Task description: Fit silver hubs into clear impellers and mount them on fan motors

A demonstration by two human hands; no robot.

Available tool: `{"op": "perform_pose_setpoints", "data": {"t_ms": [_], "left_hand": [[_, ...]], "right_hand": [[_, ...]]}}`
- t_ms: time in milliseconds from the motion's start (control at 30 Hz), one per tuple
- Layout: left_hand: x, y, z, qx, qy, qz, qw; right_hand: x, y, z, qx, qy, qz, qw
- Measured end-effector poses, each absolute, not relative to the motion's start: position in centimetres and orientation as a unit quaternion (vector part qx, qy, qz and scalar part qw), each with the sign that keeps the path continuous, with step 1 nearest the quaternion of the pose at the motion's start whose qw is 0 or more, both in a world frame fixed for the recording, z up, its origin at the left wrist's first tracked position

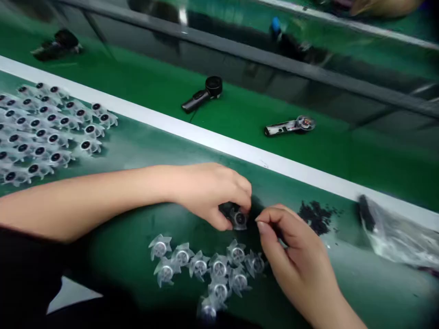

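"Clear fan impellers (pixel 219 268) lie up front on the green bench (pixel 137 148). What's held?"
"Just beyond them, the left hand (pixel 214 188) grips another impeller (pixel 240 220) between thumb and fingers."
"And the right hand (pixel 299 252)?"
"Pinched closed beside it; I can't tell whether around anything."

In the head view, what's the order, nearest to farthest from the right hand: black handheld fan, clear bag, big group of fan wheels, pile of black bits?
1. Pile of black bits, just beyond the right hand.
2. Clear bag, right edge.
3. Black handheld fan, past the white strip.
4. Big group of fan wheels, far left.
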State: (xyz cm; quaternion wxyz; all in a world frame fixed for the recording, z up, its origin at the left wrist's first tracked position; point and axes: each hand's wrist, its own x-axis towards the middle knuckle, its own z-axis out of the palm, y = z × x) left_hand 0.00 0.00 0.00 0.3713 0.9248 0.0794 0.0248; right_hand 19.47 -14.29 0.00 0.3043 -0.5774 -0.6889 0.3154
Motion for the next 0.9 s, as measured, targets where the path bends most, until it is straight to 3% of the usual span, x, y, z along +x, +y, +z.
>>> {"op": "perform_pose_setpoints", "data": {"t_ms": [233,733,900], "left_hand": [[0.7,-1.9,0.6,0.833,0.148,0.125,0.518],[0.7,-2.1,0.5,0.8,0.164,0.185,0.547],[0.7,-2.1,0.2,0.788,0.186,0.201,0.551]], "right_hand": [[19.3,-14.8,-0.5,-0.58,-0.673,0.308,0.339],[19.7,-15.0,0.5,-0.58,-0.674,0.305,0.342],[19.9,-15.9,0.8,-0.564,-0.738,0.186,0.32]]}}
